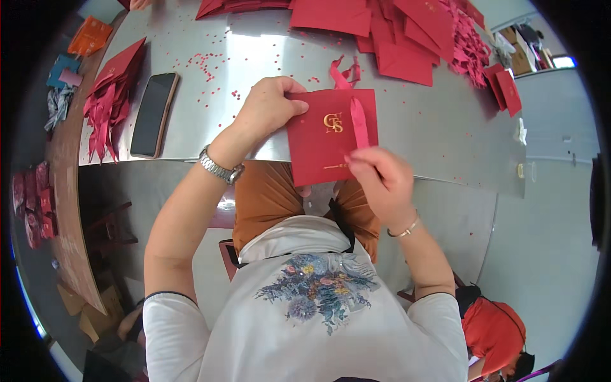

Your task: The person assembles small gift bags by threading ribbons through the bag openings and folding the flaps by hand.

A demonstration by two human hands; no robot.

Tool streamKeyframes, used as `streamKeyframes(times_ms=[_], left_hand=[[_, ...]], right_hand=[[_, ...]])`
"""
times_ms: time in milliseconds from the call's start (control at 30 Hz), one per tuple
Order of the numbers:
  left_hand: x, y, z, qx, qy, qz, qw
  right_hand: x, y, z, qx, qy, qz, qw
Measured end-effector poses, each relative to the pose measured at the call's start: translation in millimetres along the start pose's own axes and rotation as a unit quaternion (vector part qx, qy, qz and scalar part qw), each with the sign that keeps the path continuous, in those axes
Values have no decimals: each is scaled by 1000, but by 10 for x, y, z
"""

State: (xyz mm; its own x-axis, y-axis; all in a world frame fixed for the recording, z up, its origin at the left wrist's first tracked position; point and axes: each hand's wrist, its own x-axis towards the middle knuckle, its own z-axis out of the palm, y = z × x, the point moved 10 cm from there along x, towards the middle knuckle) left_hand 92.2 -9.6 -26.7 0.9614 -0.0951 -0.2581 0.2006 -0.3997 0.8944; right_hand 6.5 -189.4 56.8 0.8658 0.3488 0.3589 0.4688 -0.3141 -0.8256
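Head view: the left hand clamps the upper left corner of a flat red paper bag, thumb on its face near the gold emblem, fingers curled behind. The bag lies half on the steel tabletop, its lower edge hanging past the front rim over the person's lap. The right hand, at 5 o'clock from the bag's middle, has its fingertips pinched together on the lower end of a pink ribbon that runs up the bag's face to its top edge; a loose loop of the ribbon pokes out above, toward 12 o'clock.

Risks, as I judge them: the pinch on the ribbon sits at its very end, so a firm tug could slip it free or tear the paper where the ribbon passes through the top edge. With the bag overhanging the rim and held at one corner only, it could swivel or crease under a sideways pull.

At 9 o'clock a dark phone lies beside a fan of red bags; at 1 o'clock, a heap of red envelopes. Red paper dots scattered on the steel could stick under the bag.
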Motion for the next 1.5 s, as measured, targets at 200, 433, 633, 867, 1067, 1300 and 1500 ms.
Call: streamKeyframes(times_ms=[200,433,633,867,1067,1300,1500], left_hand=[[8,-102,-6,-86,-23,-28,996],[3,-163,-19,-136,-45,-23,989],[29,-185,-12,-125,-43,1,991],[32,-194,-60,-107,-21,30,994],[-1,-209,-80,-123,-15,17,992],[-42,-49,-102,-55,8,56,997],[-62,76,-171,85,83,161,980]], right_hand=[[360,375,378,-131,57,71,987],[491,376,461,-163,103,75,978],[561,381,466,-197,156,13,968],[613,344,548,-231,116,8,966],[624,343,553,-235,124,-9,964],[735,247,662,-360,66,-34,930],[930,217,861,-420,-71,-81,901]])
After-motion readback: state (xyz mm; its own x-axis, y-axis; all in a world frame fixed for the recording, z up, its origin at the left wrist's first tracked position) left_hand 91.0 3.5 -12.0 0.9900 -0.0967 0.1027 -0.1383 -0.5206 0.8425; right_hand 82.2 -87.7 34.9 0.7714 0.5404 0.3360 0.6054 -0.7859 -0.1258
